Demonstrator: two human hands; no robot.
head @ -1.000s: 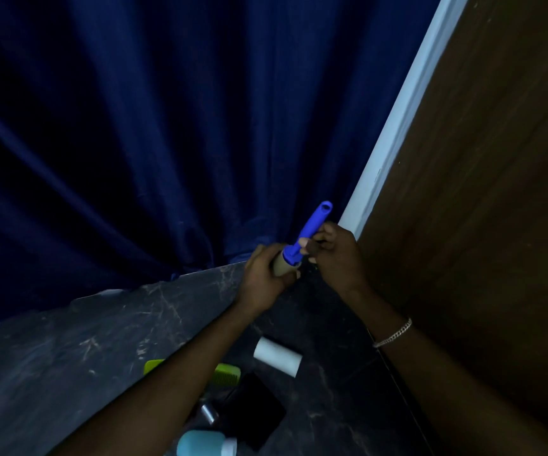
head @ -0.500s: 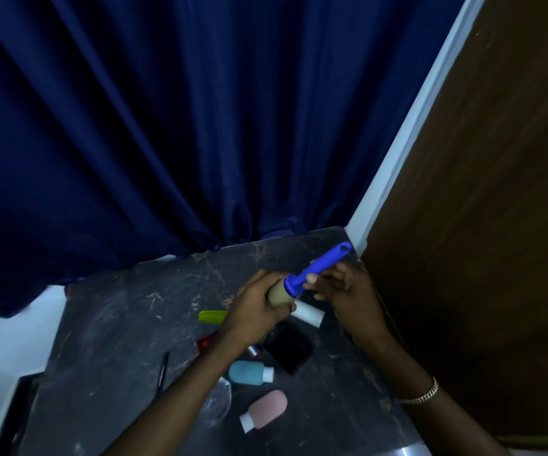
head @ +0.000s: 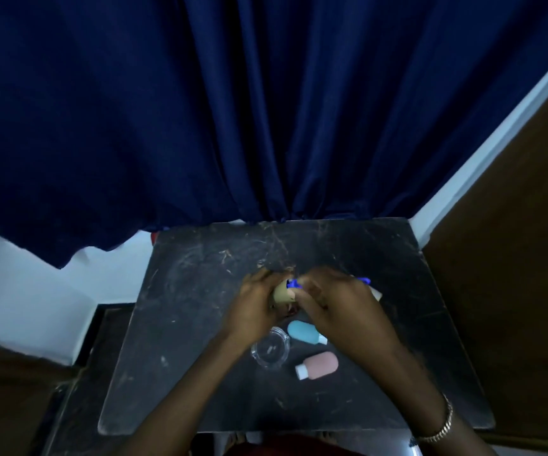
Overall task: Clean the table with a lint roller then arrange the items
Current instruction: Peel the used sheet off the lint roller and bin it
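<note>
Hands came down over table [head: 200, 373] w/ roller [head: 284, 292]. L hand [head: 254, 311] wraps its tan tube; R hand [head: 338, 307] closed on blue handle, tip at 3 o'clock.

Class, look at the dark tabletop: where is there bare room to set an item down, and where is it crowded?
Bare: the left strip between the table edge and the left hand, and the far strip below the curtain. The right side looks bare too. Crowded: the middle, where both hands hold the lint roller above the blue bottle, clear dish and pink bottle.
</note>
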